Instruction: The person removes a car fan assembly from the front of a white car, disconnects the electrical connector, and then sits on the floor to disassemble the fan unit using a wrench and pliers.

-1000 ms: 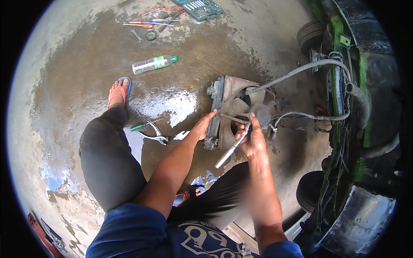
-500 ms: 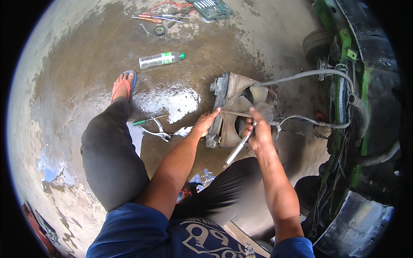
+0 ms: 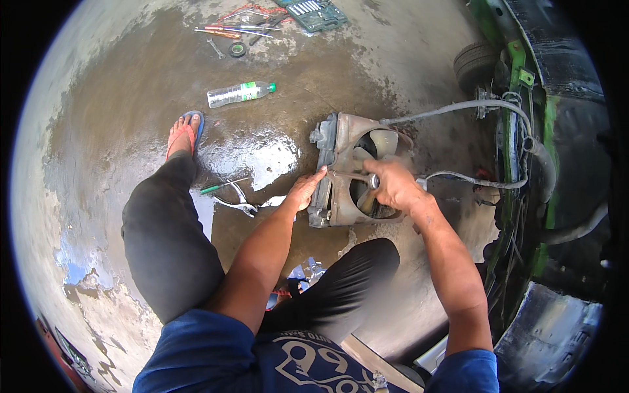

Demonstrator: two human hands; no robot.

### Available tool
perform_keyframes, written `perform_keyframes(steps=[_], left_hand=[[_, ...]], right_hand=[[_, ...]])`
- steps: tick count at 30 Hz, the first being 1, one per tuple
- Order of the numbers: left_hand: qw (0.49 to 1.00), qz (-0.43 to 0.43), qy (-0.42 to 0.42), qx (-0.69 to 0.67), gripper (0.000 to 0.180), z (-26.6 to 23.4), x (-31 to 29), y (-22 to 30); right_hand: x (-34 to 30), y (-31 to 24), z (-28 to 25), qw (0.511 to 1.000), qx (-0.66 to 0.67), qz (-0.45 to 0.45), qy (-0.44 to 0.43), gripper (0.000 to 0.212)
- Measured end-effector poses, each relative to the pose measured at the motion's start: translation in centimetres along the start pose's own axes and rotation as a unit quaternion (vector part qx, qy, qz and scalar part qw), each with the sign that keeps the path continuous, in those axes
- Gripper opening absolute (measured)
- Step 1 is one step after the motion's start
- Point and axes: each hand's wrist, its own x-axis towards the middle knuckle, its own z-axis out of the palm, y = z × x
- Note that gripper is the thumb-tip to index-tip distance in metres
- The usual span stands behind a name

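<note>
My left hand [image 3: 304, 191] holds the near-left edge of a radiator [image 3: 320, 150], its thumb laid along the top. Fixed to the radiator is a rusty fan shroud [image 3: 348, 126] with pale fan blades [image 3: 384, 142] in its round openings. Over the shroud's middle, my right hand [image 3: 396, 185] is closed around a chrome bar-shaped tool [image 3: 373, 181]. A round shiny end of it pokes out by the thumb, while most of its length is hidden behind the hand. Slight blur covers the right fingers.
Pliers [image 3: 239, 200] and a green-handled screwdriver [image 3: 223, 186] lie on the wet floor. Farther off are a plastic bottle [image 3: 239, 94], black tape [image 3: 237, 50], long screwdrivers and a socket set [image 3: 314, 14]. Hoses [image 3: 452, 110] run right to a vehicle's green frame [image 3: 550, 131].
My right hand has turned over and swung the chrome tool, whose long shaft pointed toward me before. The left hand stays on the radiator. The whole view has shifted slightly.
</note>
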Motion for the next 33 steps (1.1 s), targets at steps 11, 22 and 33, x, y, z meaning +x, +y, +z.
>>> perform_keyframes(steps=[11, 22, 33], left_hand=[[1.0, -0.014, 0.019, -0.01, 0.093, -0.6, 0.1, -0.1], [0.998, -0.014, -0.039, -0.044, 0.098, -0.1, -1.6, 1.0], [1.0, -0.016, 0.003, 0.006, 0.109, -0.2, -2.1, 1.6]], right_hand=[[0.4, -2.4, -0.2, 0.991, -0.113, 0.062, -0.042, 0.034], [-0.1, -0.4, -0.6, 0.992, -0.115, 0.027, -0.036, 0.038], [0.5, -0.6, 0.3, 0.994, -0.106, 0.004, 0.017, 0.029]])
